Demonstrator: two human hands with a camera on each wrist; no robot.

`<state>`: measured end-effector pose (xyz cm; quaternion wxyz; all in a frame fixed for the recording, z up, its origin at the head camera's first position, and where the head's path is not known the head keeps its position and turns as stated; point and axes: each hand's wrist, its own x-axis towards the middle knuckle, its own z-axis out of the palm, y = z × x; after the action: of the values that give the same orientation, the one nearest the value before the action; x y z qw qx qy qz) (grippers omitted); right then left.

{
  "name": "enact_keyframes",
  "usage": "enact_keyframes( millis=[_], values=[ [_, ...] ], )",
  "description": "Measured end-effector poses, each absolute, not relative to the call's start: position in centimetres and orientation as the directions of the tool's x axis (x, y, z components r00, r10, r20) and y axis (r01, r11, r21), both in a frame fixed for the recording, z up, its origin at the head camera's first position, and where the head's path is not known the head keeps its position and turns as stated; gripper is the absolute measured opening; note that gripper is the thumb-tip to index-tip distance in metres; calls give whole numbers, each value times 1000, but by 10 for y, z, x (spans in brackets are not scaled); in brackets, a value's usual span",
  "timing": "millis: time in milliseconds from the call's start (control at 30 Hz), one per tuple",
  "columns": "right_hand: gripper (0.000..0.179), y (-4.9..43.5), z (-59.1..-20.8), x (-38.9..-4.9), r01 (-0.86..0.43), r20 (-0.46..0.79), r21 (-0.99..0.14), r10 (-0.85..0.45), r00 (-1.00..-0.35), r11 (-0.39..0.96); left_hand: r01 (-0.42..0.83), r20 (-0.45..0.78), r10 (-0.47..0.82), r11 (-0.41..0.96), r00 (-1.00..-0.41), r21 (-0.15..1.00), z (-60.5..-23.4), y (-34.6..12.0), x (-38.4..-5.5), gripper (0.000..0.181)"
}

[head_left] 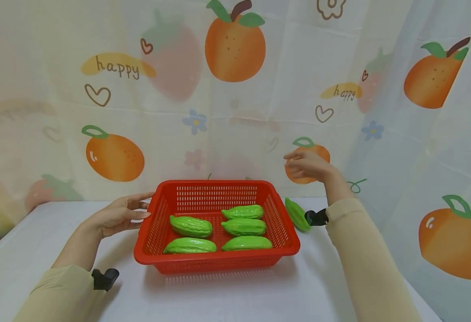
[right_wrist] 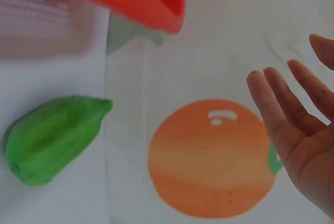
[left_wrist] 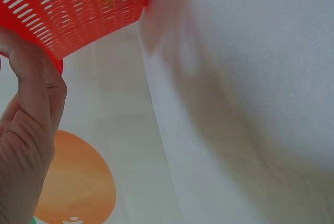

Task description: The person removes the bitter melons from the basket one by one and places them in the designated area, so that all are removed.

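A red plastic basket (head_left: 215, 258) with slotted walls stands on the table. Several bright green bitter melons (head_left: 244, 227) lie inside it, in two columns. My left hand (head_left: 116, 215) is at the basket's left side, its bent fingers (left_wrist: 36, 78) holding the rim in the left wrist view. Raised above the table's far right part, my right hand (head_left: 307, 164) has nothing in it, its fingers spread loosely in the right wrist view. Below it, outside the basket's right wall, one more bitter melon (right_wrist: 55, 138) rests on the table, pointed end toward the back.
A white cloth covers the table (head_left: 235, 297). Close behind its far edge hangs a pale curtain (head_left: 251, 138) printed with oranges, strawberries and hearts, and it continues along the right side. Dark straps (head_left: 104, 279) circle both wrists over beige sleeves.
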<state>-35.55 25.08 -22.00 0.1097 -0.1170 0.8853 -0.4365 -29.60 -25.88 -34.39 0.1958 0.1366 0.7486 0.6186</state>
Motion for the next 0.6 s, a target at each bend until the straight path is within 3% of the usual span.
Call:
enact_keyframes(
  millis=[600],
  values=[
    [49,178,-227,-359,-223,-18,-872,-484,-875,436,-37,-127,434,211,-892,977,-345,-258,-297,78]
  ],
)
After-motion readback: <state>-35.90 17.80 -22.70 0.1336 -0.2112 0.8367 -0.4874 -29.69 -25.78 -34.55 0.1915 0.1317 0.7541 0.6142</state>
